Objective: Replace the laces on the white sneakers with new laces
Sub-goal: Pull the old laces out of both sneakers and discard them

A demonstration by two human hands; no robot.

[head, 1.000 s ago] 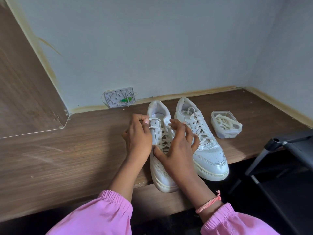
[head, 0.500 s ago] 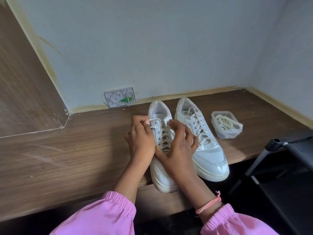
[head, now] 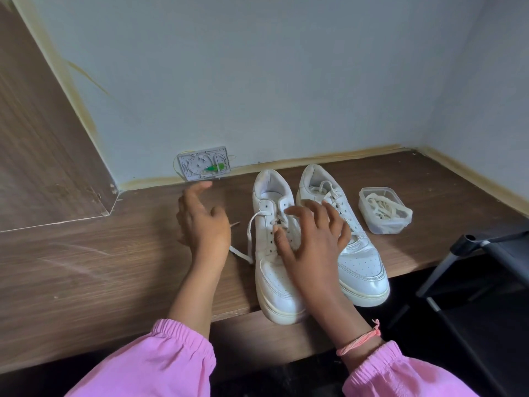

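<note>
Two white sneakers stand side by side on the wooden ledge (head: pixel 114 267), toes toward me. Part of the old lace (head: pixel 249 233) is pulled out of the left sneaker (head: pixel 272 287) and hangs in a loop over its left side. My left hand (head: pixel 204 224) is left of that shoe with fingers curled, and the lace end seems to run into it. My right hand (head: pixel 309 245) rests spread over the left sneaker's eyelets, thumb on the lacing. The right sneaker (head: pixel 363 270) is fully laced. A clear plastic container (head: pixel 398 224) to the right holds the new laces (head: pixel 380 207).
A grey wall plate (head: pixel 203 164) with green wiring sits at the wall base behind my left hand. A wooden panel (head: pixel 37 138) rises at the left. A black metal frame (head: pixel 486 253) stands off the ledge at the right. Both sneaker toes overhang the front edge.
My left hand has moved away to the left, drawing a loop of lace out of the left sneaker's upper eyelets. My right hand's fingers have spread out over the shoe.
</note>
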